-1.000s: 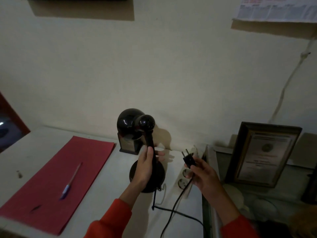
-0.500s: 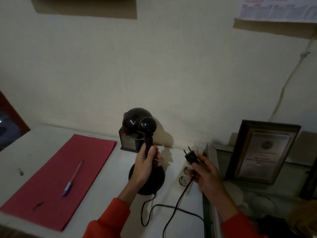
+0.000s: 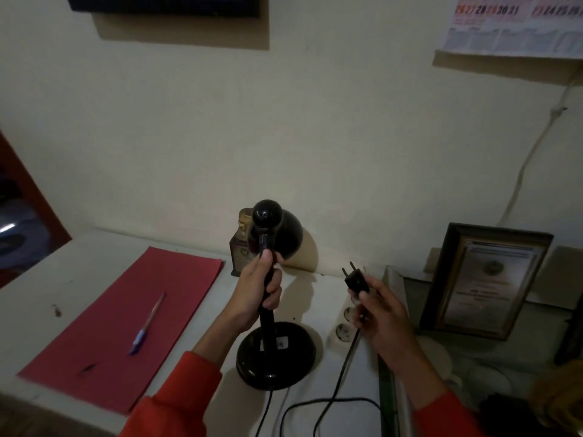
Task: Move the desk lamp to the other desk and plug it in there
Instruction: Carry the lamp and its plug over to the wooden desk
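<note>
Black lamp (image 3: 268,298) shade now swung right; left fingers (image 3: 273,302) gripping stem, right fingers (image 3: 362,299) apparently pinching plug (image 3: 356,280).

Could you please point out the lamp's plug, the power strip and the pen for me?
plug (image 3: 356,282): head view, on its black body, held in the right hand.
power strip (image 3: 344,326): head view, on its white face between the sockets.
pen (image 3: 147,323): head view, mid-barrel, on the red sheet.
</note>
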`<state>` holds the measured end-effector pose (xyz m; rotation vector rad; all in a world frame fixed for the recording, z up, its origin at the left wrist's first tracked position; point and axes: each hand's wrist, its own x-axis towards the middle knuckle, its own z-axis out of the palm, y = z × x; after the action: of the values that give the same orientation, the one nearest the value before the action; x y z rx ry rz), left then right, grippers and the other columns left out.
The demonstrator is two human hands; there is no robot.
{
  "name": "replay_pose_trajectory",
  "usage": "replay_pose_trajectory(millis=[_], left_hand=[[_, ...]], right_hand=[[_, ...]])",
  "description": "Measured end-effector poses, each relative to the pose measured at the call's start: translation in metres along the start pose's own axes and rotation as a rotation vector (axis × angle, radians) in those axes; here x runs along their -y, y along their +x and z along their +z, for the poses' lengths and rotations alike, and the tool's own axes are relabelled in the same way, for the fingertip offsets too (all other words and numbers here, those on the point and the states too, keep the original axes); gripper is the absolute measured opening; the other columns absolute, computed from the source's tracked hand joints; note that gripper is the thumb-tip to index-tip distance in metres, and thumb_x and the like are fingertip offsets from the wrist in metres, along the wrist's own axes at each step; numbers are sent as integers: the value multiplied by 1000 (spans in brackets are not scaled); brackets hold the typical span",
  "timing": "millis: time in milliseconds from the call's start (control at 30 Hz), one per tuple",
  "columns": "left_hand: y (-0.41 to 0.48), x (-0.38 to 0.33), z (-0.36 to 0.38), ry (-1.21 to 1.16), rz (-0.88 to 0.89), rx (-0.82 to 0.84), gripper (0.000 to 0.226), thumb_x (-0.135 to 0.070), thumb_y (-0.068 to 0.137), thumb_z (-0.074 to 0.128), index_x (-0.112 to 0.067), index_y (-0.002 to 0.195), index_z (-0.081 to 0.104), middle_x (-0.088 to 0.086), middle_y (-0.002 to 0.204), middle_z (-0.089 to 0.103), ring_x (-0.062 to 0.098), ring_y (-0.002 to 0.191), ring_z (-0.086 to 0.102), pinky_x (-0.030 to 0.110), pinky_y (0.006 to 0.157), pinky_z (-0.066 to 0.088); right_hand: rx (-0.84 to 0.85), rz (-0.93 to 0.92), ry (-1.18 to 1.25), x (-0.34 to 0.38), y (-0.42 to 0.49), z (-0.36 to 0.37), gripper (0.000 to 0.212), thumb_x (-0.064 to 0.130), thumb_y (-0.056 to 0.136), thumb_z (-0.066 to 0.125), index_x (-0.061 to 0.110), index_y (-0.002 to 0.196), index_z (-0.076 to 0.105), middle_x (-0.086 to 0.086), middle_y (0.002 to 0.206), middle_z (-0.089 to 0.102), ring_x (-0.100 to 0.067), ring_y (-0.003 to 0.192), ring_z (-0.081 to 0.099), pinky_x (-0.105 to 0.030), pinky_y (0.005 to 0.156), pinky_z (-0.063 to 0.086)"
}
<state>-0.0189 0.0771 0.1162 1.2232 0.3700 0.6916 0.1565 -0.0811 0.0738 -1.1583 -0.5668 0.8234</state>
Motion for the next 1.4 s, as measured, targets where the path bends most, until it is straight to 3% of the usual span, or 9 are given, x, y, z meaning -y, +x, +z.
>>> replay_pose_trajectory(millis=[200,333,467,733,1100,1400], left_hand=[[-19,-33,15,82,-43,121,35,-47,87,41,-13,82,45,-7,46,34,6,30,27,17,34,26],[-34,-60,24,110,-44,222,35,-48,88,42,-14,81,47,-7,45,34,6,29,28,16,33,26],[-54,-89,37,116,-42,335,34,-47,91,41,-17,80,50,-7,45,36,6,29,28,16,32,28],[-108,-126,85,120,2,519,34,-46,92,39,-17,77,50,-8,41,38,6,26,27,13,32,27],[-183,-112,190,69,4,647,32,-42,87,40,-14,74,47,-4,39,33,9,25,22,12,31,21],[-258,-75,322,54,-45,877,34,-44,88,38,-15,76,49,-3,39,34,9,22,23,10,31,24]], right_hand=[[-18,-132,-79,32,-24,17,35,7,93,50,33,110,66,1,92,74,-9,56,57,-23,49,48],[-104,-216,-70,65,-51,25,31,8,92,52,31,107,66,-4,91,75,-9,54,59,-22,48,48],[-182,-274,-91,102,-95,31,27,17,92,54,38,105,65,-3,93,75,-9,55,58,-20,46,48],[-307,-446,-88,163,-199,30,26,16,89,56,33,107,66,-2,93,75,-8,57,60,-20,47,47],[-559,-605,-102,210,-350,-6,24,19,85,59,29,106,63,-1,92,75,-9,51,56,-17,44,42],[-832,-656,-152,230,-512,-65,23,13,86,54,23,106,60,-2,85,73,-10,47,54,-18,41,39]])
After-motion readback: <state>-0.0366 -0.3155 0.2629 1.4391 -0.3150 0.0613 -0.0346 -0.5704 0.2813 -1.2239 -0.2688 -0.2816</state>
